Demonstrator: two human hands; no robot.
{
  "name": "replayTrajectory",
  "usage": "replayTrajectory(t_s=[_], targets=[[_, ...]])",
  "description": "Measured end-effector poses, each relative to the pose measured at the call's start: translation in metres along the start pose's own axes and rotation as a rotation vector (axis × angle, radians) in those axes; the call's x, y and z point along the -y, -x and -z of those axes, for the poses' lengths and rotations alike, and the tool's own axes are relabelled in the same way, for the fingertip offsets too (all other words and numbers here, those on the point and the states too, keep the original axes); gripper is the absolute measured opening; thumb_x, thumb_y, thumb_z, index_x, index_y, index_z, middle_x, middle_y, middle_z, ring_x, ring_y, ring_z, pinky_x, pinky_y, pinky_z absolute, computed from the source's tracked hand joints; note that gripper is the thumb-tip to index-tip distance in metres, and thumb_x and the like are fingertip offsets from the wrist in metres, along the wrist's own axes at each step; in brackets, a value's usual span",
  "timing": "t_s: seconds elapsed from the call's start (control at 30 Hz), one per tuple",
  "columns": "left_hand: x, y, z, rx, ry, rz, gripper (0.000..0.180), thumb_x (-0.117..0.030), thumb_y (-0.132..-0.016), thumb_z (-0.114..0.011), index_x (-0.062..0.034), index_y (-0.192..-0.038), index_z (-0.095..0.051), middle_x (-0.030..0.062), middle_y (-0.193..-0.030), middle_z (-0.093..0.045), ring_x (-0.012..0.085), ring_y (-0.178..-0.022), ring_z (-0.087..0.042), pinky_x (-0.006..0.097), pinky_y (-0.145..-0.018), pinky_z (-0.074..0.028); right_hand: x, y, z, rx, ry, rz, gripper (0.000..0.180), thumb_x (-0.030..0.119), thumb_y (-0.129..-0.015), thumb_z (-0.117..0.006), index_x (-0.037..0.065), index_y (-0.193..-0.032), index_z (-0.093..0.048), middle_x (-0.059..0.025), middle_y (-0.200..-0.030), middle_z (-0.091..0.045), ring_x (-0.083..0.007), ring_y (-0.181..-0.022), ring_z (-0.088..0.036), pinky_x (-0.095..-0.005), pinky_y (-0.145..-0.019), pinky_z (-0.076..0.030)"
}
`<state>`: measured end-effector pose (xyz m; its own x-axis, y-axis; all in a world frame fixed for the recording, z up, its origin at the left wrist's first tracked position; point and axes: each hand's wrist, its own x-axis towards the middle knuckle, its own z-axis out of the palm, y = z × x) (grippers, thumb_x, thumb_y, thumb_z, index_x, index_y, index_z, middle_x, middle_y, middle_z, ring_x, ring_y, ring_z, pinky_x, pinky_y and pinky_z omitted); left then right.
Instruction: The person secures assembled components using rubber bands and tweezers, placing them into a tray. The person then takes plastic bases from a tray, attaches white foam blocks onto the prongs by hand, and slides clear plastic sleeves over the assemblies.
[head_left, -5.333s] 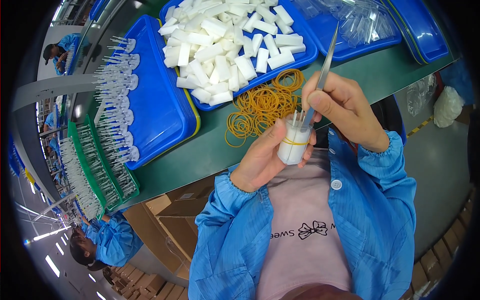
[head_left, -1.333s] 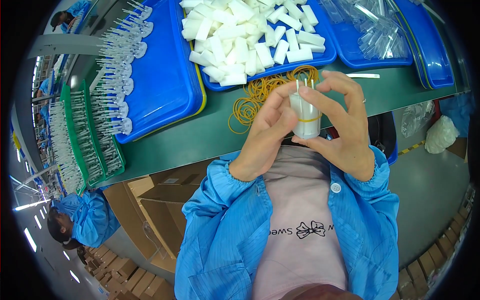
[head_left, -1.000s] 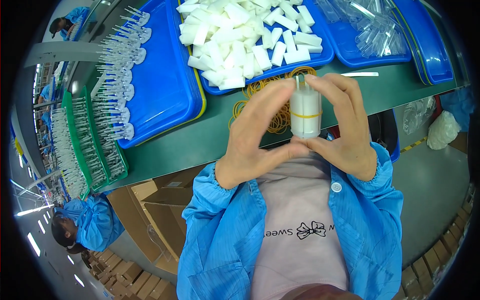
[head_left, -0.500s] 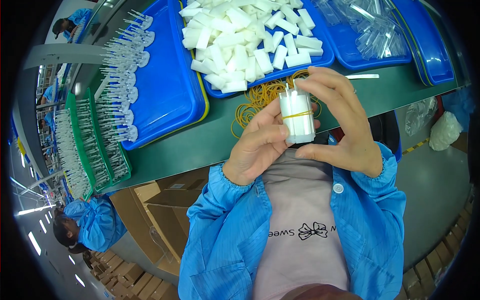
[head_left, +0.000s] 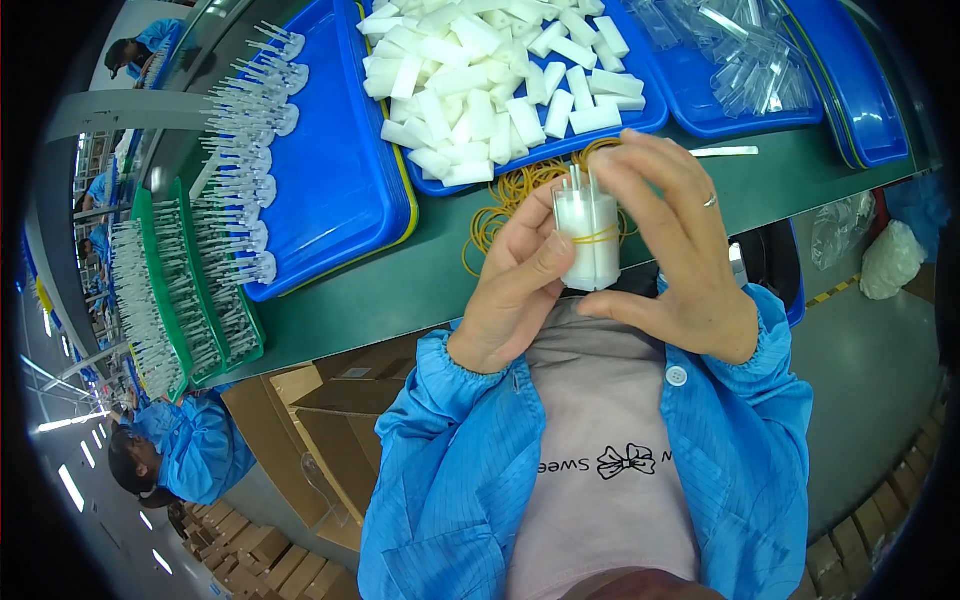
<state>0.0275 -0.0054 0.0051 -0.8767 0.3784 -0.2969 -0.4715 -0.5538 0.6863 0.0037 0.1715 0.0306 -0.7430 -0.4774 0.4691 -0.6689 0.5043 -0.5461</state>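
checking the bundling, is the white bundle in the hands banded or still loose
Banded: a yellow rubber band wraps around the white bundle, held upright between left hand and right hand.

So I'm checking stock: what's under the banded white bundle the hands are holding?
Behind the white bundle, a pile of yellow rubber bands lies on the green table. The left hand and right hand cover part of the pile.

Blue trays (head_left: 340,180), perhaps clear sleeves (head_left: 745,55).
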Motion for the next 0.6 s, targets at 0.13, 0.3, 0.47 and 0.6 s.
replayTrajectory(t_s=[0.13,0.3,0.47,0.6], targets=[[0.001,0.001,0.0,-0.023,0.075,0.065,0.077,-0.041,-0.08,-0.071,-0.0026,-0.136,-0.035,0.0108,-0.12,-0.053,0.0221,-0.109,-0.056,0.037,-0.094,-0.046,-0.005,0.002,0.003,-0.03,-0.032,-0.02,0.072,0.026,-0.056,-0.079,0.007,-0.121,-0.054,-0.0093,-0.116,-0.051,-0.0314,-0.114,-0.049,-0.05,-0.1,-0.033],[0.003,0.0,0.006,0.076,0.035,-0.005,0.064,-0.027,-0.087,-0.066,-0.0042,-0.138,-0.035,0.0072,-0.129,-0.049,0.0177,-0.12,-0.048,0.033,-0.1,-0.039,-0.003,0.005,0.003,0.006,0.051,0.013,0.073,0.025,-0.055,-0.079,0.008,-0.122,-0.054,-0.0086,-0.117,-0.052,-0.0318,-0.114,-0.049,-0.0509,-0.101,-0.032],[0.0,0.002,-0.001,0.015,-0.199,-0.161,0.064,-0.028,-0.087,-0.066,-0.0028,-0.137,-0.036,0.008,-0.131,-0.048,0.0179,-0.121,-0.047,0.033,-0.101,-0.037,0.0,0.002,0.001,-0.021,-0.02,-0.044,0.071,0.019,-0.055,-0.079,0.009,-0.121,-0.054,-0.0081,-0.116,-0.052,-0.0311,-0.116,-0.048,-0.0507,-0.102,-0.031],[-0.003,0.004,-0.002,0.019,-0.043,-0.049,0.064,-0.028,-0.088,-0.063,-0.0026,-0.139,-0.035,0.0077,-0.132,-0.048,0.0178,-0.121,-0.047,0.033,-0.102,-0.036,-0.007,0.003,0.005,0.019,-0.053,-0.034,0.071,0.02,-0.054,-0.079,0.009,-0.121,-0.054,-0.0074,-0.116,-0.053,-0.0299,-0.117,-0.048,-0.0502,-0.103,-0.031]])
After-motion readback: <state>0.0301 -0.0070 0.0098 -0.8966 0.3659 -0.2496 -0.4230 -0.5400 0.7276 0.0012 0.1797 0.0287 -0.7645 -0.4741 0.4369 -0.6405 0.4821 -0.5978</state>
